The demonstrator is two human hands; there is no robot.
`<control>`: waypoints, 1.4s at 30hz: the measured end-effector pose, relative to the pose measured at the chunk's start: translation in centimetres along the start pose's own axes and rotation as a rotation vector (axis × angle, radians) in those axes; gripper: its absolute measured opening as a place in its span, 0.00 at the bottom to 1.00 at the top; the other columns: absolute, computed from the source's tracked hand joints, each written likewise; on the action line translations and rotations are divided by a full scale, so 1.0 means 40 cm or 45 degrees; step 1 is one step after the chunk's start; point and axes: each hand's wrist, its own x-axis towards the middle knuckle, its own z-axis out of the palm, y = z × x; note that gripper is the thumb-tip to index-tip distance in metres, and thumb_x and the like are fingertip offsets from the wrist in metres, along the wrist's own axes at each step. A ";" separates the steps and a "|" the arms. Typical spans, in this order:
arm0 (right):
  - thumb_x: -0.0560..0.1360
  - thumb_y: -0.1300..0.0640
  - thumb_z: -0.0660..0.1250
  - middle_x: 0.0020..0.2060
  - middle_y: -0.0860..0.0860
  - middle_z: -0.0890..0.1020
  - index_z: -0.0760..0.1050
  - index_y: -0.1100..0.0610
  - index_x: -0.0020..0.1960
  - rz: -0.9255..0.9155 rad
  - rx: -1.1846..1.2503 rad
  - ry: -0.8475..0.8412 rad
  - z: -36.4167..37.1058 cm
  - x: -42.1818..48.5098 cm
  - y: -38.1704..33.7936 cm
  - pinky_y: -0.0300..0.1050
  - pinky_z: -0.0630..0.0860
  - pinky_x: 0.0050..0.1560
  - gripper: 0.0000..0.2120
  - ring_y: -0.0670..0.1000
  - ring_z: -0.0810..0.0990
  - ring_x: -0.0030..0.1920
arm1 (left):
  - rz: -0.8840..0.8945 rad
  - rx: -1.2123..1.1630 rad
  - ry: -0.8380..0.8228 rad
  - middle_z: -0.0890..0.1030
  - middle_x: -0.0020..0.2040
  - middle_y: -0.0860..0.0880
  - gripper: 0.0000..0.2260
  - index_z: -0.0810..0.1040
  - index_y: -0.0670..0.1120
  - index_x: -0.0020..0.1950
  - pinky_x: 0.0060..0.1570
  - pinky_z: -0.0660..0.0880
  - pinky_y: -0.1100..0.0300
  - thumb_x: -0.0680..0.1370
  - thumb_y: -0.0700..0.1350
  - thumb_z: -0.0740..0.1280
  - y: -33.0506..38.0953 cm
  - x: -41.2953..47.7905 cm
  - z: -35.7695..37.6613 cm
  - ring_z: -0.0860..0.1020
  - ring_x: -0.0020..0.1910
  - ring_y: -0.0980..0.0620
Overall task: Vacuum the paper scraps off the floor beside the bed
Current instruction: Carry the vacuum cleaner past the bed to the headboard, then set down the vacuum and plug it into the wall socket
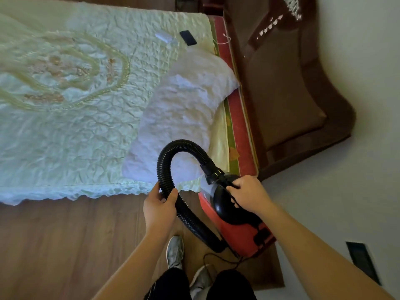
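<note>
We see ourselves only in the lower half of the frame. Our left forearm (140, 263) and right forearm (309, 250) are bare right down to the bottom edge, as are our left hand (159, 204) and right hand (249, 194). At bottom centre we wear plain black trousers (171, 285). Just above them shows a grey-white sneaker (175, 251) with pale laces and a mottled upper. A second sneaker (200, 278) of the same kind shows between the trouser legs, partly hidden.
</note>
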 end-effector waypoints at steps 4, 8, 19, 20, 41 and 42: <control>0.78 0.59 0.66 0.27 0.60 0.79 0.76 0.68 0.37 -0.023 -0.047 -0.062 0.051 0.073 0.039 0.46 0.74 0.27 0.15 0.51 0.75 0.22 | -0.070 0.030 0.080 0.84 0.40 0.49 0.05 0.81 0.51 0.49 0.33 0.75 0.65 0.80 0.41 0.69 -0.063 0.022 0.011 0.82 0.36 0.55; 0.77 0.56 0.67 0.26 0.56 0.80 0.75 0.63 0.33 -0.105 -0.174 -0.183 0.101 0.163 0.091 0.55 0.79 0.33 0.17 0.56 0.80 0.27 | -0.152 0.011 0.219 0.85 0.41 0.51 0.10 0.80 0.58 0.48 0.34 0.76 0.65 0.80 0.41 0.69 -0.136 0.044 0.032 0.83 0.38 0.55; 0.78 0.50 0.67 0.30 0.55 0.82 0.76 0.60 0.34 -0.304 -0.609 -0.423 0.322 0.421 0.263 0.53 0.81 0.40 0.18 0.56 0.82 0.33 | -0.364 -0.049 0.458 0.84 0.40 0.50 0.05 0.82 0.50 0.49 0.41 0.77 0.60 0.80 0.41 0.69 -0.499 0.145 0.093 0.81 0.39 0.55; 0.78 0.50 0.66 0.30 0.55 0.82 0.76 0.60 0.35 -0.313 -0.627 -0.440 0.347 0.445 0.281 0.53 0.81 0.41 0.17 0.56 0.82 0.34 | -0.370 -0.038 0.464 0.85 0.41 0.51 0.05 0.82 0.51 0.50 0.41 0.77 0.61 0.80 0.41 0.69 -0.531 0.162 0.098 0.82 0.40 0.55; 0.79 0.49 0.66 0.30 0.56 0.82 0.77 0.60 0.35 -0.437 -0.730 -0.563 0.698 0.761 0.539 0.58 0.80 0.36 0.18 0.56 0.81 0.32 | -0.398 -0.083 0.551 0.85 0.50 0.54 0.18 0.75 0.67 0.50 0.49 0.80 0.63 0.80 0.40 0.70 -0.986 0.389 0.145 0.83 0.52 0.54; 0.79 0.49 0.66 0.30 0.55 0.82 0.77 0.59 0.35 -0.440 -0.745 -0.572 0.706 0.769 0.546 0.57 0.80 0.37 0.18 0.55 0.81 0.32 | -0.399 -0.077 0.558 0.85 0.50 0.53 0.18 0.76 0.67 0.50 0.50 0.80 0.61 0.80 0.41 0.70 -1.000 0.392 0.148 0.83 0.53 0.54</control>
